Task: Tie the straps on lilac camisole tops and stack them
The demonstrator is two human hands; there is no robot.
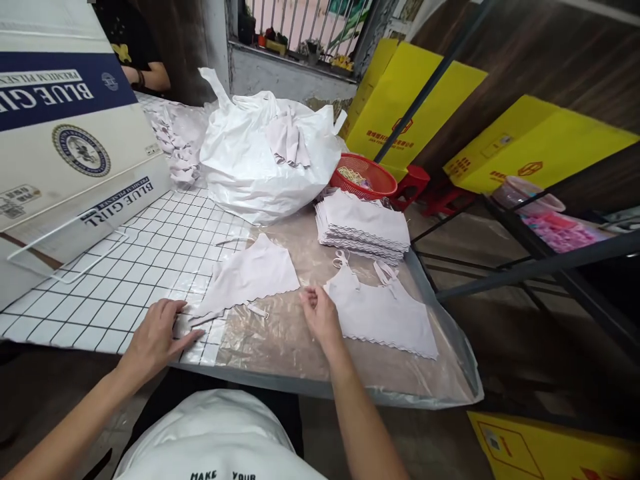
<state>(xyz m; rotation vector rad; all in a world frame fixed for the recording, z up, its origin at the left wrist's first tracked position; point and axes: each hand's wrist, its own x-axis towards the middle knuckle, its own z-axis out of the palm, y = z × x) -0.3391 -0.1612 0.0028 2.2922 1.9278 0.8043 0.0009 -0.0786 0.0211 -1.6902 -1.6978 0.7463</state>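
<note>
A pale pink bra top (pixel 255 270) lies on the table in front of me, its scalloped edge toward me and a strap poking out below. My left hand (pixel 156 333) rests at its left tip, thumb and fingers apart. At its right corner is my right hand (pixel 320 313), fingers curled together; whether cloth is pinched in them I cannot make out. To the right of that hand a second bra top (pixel 383 310) is spread flat with both straps upward. Behind it sits a stack of folded pale pink pieces (pixel 363 223).
A bulging white plastic bag (pixel 250 167) stands at the back, a red basket (pixel 367 175) beside it. A large carton (pixel 75 127) leans in from the left. Yellow boxes (pixel 415 100) and a dark metal rack (pixel 545 267) are on the right. Another person's arm (pixel 153 77) shows behind the carton.
</note>
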